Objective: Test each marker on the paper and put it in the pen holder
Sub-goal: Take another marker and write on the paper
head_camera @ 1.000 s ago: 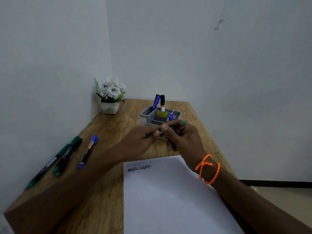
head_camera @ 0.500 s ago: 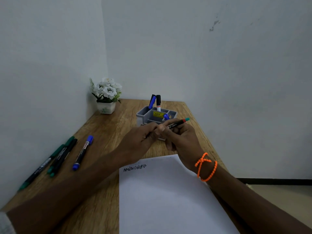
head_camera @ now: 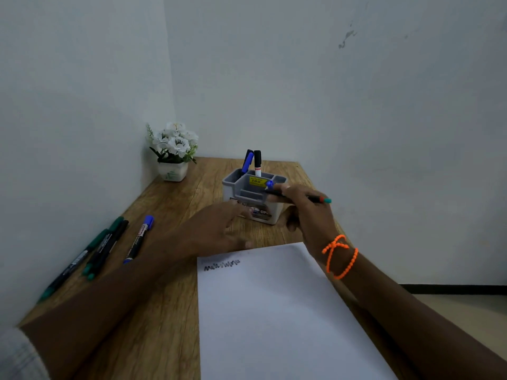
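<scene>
One slim black green-ended marker (head_camera: 315,199) is pinched in the right hand (head_camera: 307,215) over the grey plastic pen holder (head_camera: 253,197); the left hand (head_camera: 216,229), fingers spread, holds nothing. Next, I judge: tip it upright into a compartment.

"49.00" on pen holder's yellow sticker (head_camera: 256,181)

A wooden desk (head_camera: 170,311) set in a wall corner carries a white sheet of paper (head_camera: 274,319) at its near right, with a dark scribble (head_camera: 221,266) by the top-left corner. Loose markers (head_camera: 107,245) lie along the left edge. A potted white flower (head_camera: 173,152) stands in the far left corner, a grey pen holder (head_camera: 248,194) near the far middle.
</scene>
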